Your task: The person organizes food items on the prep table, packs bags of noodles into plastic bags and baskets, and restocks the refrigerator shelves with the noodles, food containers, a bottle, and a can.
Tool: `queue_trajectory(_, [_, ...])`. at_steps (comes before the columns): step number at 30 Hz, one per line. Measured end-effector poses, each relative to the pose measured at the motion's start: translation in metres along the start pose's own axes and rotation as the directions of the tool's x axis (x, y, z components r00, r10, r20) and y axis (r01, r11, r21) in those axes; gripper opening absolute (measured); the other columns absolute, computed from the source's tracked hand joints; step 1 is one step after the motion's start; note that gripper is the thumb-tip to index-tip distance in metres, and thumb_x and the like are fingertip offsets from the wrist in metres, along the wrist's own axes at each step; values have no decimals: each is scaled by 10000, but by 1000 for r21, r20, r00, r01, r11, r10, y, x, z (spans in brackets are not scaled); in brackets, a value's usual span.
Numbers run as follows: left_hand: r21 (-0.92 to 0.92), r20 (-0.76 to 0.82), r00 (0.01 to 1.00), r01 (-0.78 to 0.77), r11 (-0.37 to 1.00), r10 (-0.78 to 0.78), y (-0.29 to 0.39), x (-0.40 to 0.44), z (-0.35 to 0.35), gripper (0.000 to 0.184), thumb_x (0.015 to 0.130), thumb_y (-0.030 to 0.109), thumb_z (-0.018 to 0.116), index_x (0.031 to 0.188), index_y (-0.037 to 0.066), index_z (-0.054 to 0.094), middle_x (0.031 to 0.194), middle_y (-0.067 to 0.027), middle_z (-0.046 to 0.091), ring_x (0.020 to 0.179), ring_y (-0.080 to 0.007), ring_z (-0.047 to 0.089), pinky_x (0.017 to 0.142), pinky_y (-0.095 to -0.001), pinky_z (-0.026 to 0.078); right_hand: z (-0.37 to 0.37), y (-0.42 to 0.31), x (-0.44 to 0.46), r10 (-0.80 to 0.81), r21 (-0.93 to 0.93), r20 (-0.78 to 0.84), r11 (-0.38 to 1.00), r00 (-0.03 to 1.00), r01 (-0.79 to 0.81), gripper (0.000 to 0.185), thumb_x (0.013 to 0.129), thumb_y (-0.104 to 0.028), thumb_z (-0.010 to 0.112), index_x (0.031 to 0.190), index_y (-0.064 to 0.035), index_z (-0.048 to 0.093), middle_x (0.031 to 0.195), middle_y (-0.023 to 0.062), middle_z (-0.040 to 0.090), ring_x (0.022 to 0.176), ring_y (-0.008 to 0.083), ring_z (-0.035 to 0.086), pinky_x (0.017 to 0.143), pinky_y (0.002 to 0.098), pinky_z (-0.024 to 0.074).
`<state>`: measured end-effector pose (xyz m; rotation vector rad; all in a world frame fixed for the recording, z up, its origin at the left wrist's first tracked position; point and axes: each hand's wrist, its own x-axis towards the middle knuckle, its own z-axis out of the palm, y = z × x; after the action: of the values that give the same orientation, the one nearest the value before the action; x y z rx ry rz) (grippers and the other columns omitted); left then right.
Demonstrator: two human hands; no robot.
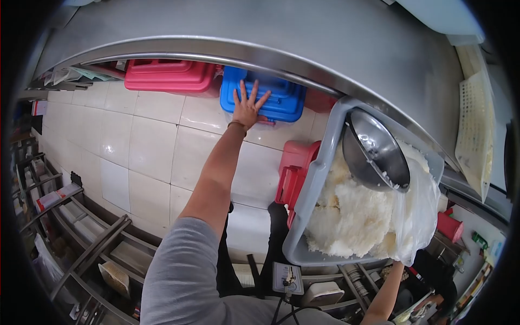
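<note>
My left hand (249, 109) is stretched out with its fingers spread, lying on the blue lid (262, 96) of a bin under the counter's edge. A large grey plastic tub (299, 233) is tilted beside me on the right. In it lies a white, crumbly mass that looks like cooked rice (352, 216), with a steel bowl (376, 151) tipped on its side on top. A clear plastic bag (414, 216) drapes over the tub's right side. My right hand (398, 265) is at the tub's near right rim, its fingers hidden by the bag and rim.
A steel counter (244, 27) runs across the top. Beneath it stands a red-lidded bin (170, 76) left of the blue one. Another red container (295, 168) is partly behind the tub. Metal shelving (92, 254) lines the lower left. A white perforated basket (474, 130) is at far right.
</note>
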<state>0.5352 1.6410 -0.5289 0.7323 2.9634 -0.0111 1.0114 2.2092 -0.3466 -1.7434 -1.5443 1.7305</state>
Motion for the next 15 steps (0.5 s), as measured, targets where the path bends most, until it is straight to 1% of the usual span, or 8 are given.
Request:
queue_trajectory(2, [-18, 9, 1000, 30, 999, -30, 7, -4, 1, 866, 644, 551, 591, 1351, 327, 144, 1418, -149, 15, 1240, -489, 82, 938, -594, 207, 2, 0, -1, -4, -3, 9, 1000, 1000, 4, 559, 867, -461, 334, 1278, -84, 297, 1257, 78, 397, 1100, 251, 439, 890, 368, 389])
queue_trajectory(4, [-9, -202, 968, 149, 989, -148, 21, -11, 3, 871, 631, 530, 612, 1350, 267, 195, 1421, -129, 20, 1257, -462, 48, 942, -605, 182, 6, 0, 0, -10, 0, 20, 1000, 1000, 10, 554, 868, -457, 333, 1277, -84, 298, 1255, 80, 398, 1098, 251, 441, 887, 367, 392])
queue_trajectory(5, [-134, -282, 921, 240, 962, -269, 37, -21, -4, 740, 661, 525, 611, 1256, 137, 406, 1363, -182, 235, 1220, -414, 249, 930, -521, 286, 8, -1, 0, -9, 2, 27, 1000, 1000, 9, 552, 869, -456, 333, 1276, -84, 299, 1254, 81, 399, 1097, 251, 441, 886, 367, 393])
queue_trajectory(7, [-826, 164, 965, 248, 507, -204, 65, -45, -6, 620, 699, 536, 590, 1052, 27, 568, 1180, -199, 478, 1046, -359, 481, 837, -409, 405, 12, -3, 1, -12, 9, 31, 1000, 999, 11, 548, 870, -452, 333, 1275, -84, 300, 1252, 82, 401, 1096, 251, 443, 883, 366, 395])
queue_trajectory(8, [-905, 250, 963, 271, 327, -105, 89, -58, 45, 565, 712, 556, 575, 913, 30, 620, 943, -130, 615, 826, -279, 590, 722, -324, 457, 14, -5, 2, -9, 7, 35, 1000, 999, 9, 546, 871, -450, 332, 1274, -84, 301, 1251, 83, 402, 1095, 251, 444, 881, 366, 396])
queue_trajectory(10, [-724, 670, 717, 688, -44, 190, 115, -87, -6, 564, 717, 562, 567, 918, 37, 610, 871, -91, 622, 801, -207, 592, 719, -308, 457, 18, -8, 3, -10, 14, 38, 1000, 999, 10, 541, 872, -446, 332, 1273, -84, 302, 1249, 85, 403, 1094, 252, 445, 878, 365, 399])
queue_trajectory(12, [-490, 658, 651, 752, -441, 378, 131, -111, -25, 542, 712, 541, 593, 914, 38, 603, 779, -46, 616, 734, -143, 592, 687, -282, 469, 23, -11, 3, -15, 21, 40, 1000, 999, 14, 537, 873, -443, 331, 1272, -85, 303, 1246, 87, 405, 1092, 252, 447, 875, 365, 401])
queue_trajectory(15, [-452, 773, 587, 775, -442, 239, 147, -130, -41, 498, 691, 469, 661, 891, 20, 579, 749, -55, 614, 606, -152, 592, 564, -268, 488, 29, -12, 1, -14, 12, 36, 1000, 999, 14, 530, 875, -437, 331, 1270, -85, 305, 1243, 90, 407, 1090, 252, 449, 871, 364, 405])
